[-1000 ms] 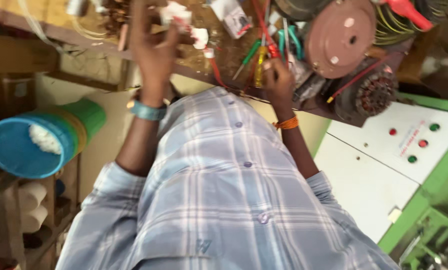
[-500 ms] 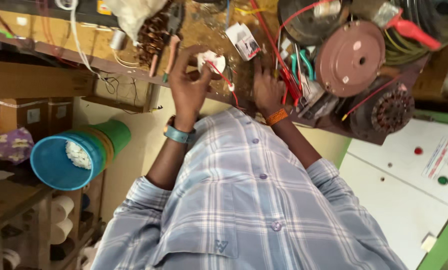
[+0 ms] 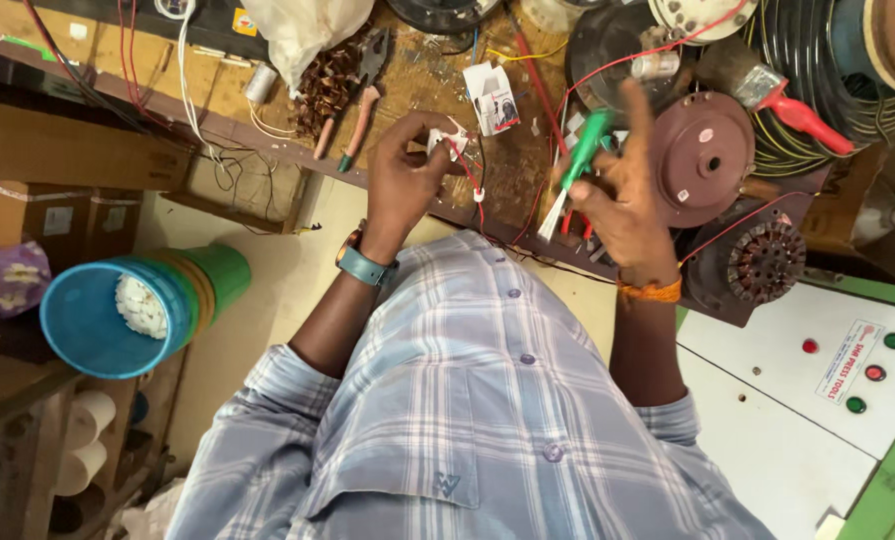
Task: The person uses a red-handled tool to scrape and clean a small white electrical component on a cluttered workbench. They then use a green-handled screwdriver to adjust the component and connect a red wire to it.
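My left hand point(image 3: 402, 175), with a blue watch on the wrist, pinches a small white part point(image 3: 445, 140) with a red wire point(image 3: 467, 165) hanging from it, just above the wooden bench edge. My right hand point(image 3: 627, 200), with an orange thread band at the wrist, grips a green-handled tool point(image 3: 577, 160) whose pale tip points down and left towards the wire. The two hands are about a hand's width apart. My checked shirt fills the lower part of the view.
On the cluttered bench point(image 3: 417, 80) lie pink-handled pliers point(image 3: 362, 100), a small white carton point(image 3: 494, 97), a brown round motor cover point(image 3: 702, 155), a wound stator point(image 3: 762, 262) and black cable coils point(image 3: 817, 60). Stacked blue and green buckets point(image 3: 102, 315) sit left. A white button panel point(image 3: 767, 420) is right.
My right hand has lifted off the bench with the green tool in it. My left hand has drawn back towards me with the white part, and the view has shifted.
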The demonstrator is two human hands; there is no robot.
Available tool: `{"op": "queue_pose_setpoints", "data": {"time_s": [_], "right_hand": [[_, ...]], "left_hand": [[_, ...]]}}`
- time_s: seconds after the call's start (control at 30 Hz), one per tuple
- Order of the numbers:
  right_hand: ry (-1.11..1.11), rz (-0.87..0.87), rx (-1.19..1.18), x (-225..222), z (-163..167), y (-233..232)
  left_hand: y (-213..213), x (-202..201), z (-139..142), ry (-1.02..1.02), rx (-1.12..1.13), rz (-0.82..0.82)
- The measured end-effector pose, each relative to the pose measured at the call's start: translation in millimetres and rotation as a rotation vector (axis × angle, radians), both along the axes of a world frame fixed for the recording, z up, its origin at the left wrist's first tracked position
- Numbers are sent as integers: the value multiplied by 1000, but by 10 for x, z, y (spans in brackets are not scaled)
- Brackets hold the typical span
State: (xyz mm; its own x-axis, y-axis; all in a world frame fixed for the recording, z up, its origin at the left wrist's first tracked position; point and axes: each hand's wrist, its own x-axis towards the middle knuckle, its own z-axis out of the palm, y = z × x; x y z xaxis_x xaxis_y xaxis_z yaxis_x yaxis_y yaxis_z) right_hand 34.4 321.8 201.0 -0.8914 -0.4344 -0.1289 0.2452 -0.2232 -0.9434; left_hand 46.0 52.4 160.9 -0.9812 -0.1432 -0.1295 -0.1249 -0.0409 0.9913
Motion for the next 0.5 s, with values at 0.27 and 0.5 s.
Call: {"op": "queue_pose_setpoints", "data": {"time_s": [0.27,0.5], "right_hand": [[564,-347,153,80,-179,-644],[706,-431,319,180,-328,-677]], "left_hand": [[169,20,-38,4,20,-72],[260,42,-74,252,-178,-35]]}}
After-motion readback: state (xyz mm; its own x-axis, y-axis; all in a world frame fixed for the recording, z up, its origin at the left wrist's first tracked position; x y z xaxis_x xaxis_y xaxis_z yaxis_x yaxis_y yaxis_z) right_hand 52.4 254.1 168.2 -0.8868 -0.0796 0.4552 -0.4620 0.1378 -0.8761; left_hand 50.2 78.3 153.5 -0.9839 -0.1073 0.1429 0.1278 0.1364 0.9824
